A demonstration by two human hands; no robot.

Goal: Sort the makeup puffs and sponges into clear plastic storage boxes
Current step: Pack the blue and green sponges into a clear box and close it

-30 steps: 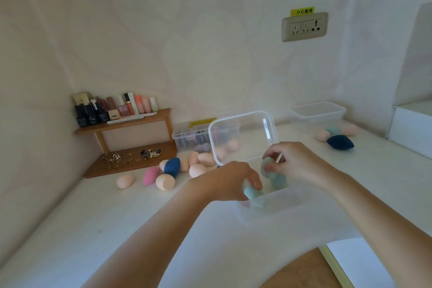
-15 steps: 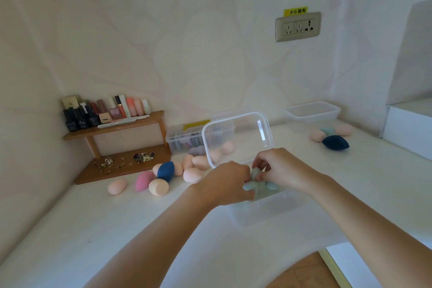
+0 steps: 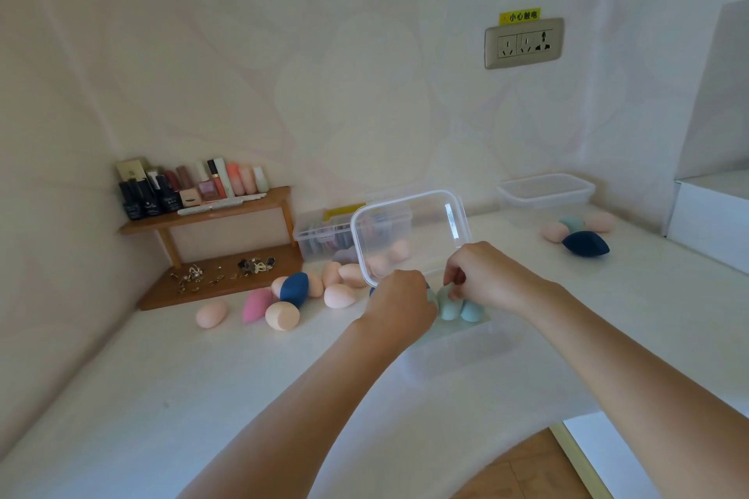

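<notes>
Currently pinches a teal sponge [image 3: 448,308] by its tip with the right hand [image 3: 486,275], grip narrow, long axis upright inside the clear box [image 3: 466,344]; curls the left hand [image 3: 399,306] at its nine o'clock, grip's contents impossible to tell; loose sponges [image 3: 338,296] at ten o'clock, nearer the left.

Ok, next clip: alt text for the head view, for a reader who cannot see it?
A left hand and a right hand grip teal sponges standing in a clear box on a white counter, its lid raised behind them. Peach, pink and navy loose sponges lie to the left, before a wooden shelf of cosmetics.
</notes>
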